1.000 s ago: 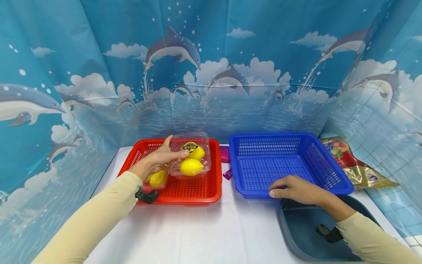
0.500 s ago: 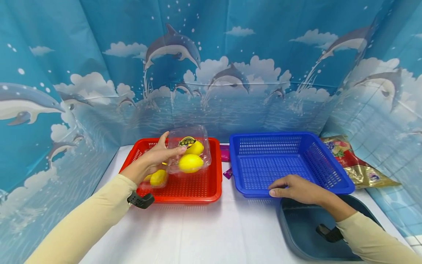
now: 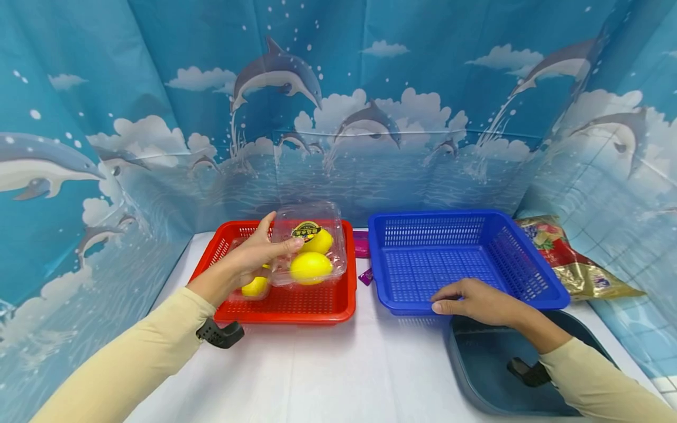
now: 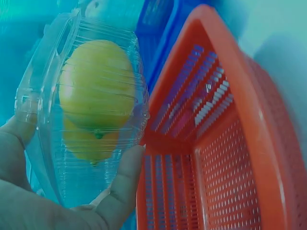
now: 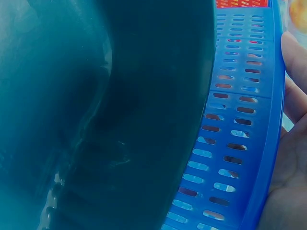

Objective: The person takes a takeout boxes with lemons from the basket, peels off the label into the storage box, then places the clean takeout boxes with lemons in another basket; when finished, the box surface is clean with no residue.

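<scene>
My left hand (image 3: 256,251) holds a clear plastic clamshell box (image 3: 325,218) raised over the red basket (image 3: 330,311). Two lemons (image 3: 311,267) lie inside it, and a black-and-gold label sits on the lid. In the left wrist view, the thumb and fingers grip the box (image 4: 53,158) from both sides. Another clear box with yellow fruit (image 3: 255,286) is in the red basket, partly hidden under my left hand. My right hand (image 3: 476,302) rests at the front rim of the blue basket (image 3: 409,308), its fingers loosely bent over the edge.
A dark teal tub (image 3: 465,370) stands in front of the blue basket, under my right forearm. A red-and-gold snack bag (image 3: 576,261) lies to the right. Purple packets (image 3: 361,245) sit between the baskets. A dolphin-print curtain (image 3: 338,106) encloses the white table (image 3: 338,376).
My left hand has lifted the box of lemons slightly, tilted it, and shifted it a little to the right. The right hand has stayed at the blue basket's rim.
</scene>
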Motion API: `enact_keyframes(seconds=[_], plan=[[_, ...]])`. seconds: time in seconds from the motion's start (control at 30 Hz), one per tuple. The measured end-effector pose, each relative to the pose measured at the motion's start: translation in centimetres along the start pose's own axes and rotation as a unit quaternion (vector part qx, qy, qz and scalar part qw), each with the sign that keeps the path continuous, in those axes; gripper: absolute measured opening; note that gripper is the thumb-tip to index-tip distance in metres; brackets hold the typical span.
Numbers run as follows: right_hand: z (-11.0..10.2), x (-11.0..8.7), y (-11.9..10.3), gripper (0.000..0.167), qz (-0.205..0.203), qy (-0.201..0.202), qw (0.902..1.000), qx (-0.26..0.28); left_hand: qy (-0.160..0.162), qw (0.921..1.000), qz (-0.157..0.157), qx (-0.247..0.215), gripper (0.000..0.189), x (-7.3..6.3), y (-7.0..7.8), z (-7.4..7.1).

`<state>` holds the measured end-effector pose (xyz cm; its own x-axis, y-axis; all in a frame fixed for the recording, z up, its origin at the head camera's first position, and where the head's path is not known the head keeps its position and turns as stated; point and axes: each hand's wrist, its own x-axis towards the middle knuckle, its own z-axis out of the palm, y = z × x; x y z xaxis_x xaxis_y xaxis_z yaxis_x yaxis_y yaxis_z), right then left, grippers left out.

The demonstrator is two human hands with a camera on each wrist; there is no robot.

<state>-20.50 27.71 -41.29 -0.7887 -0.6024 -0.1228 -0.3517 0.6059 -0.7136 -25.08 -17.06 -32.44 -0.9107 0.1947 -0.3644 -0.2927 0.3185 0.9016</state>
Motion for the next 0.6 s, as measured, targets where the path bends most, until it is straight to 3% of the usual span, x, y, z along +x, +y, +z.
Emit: enact_keyframes(seconds=[0.6], plan=[[0.0,-0.1,-0.2,0.033,0.003,0.006,1.0,-0.005,-0.01,0.9993,0.028,-0.024,0.113,-2.9,-1.0,5.3]])
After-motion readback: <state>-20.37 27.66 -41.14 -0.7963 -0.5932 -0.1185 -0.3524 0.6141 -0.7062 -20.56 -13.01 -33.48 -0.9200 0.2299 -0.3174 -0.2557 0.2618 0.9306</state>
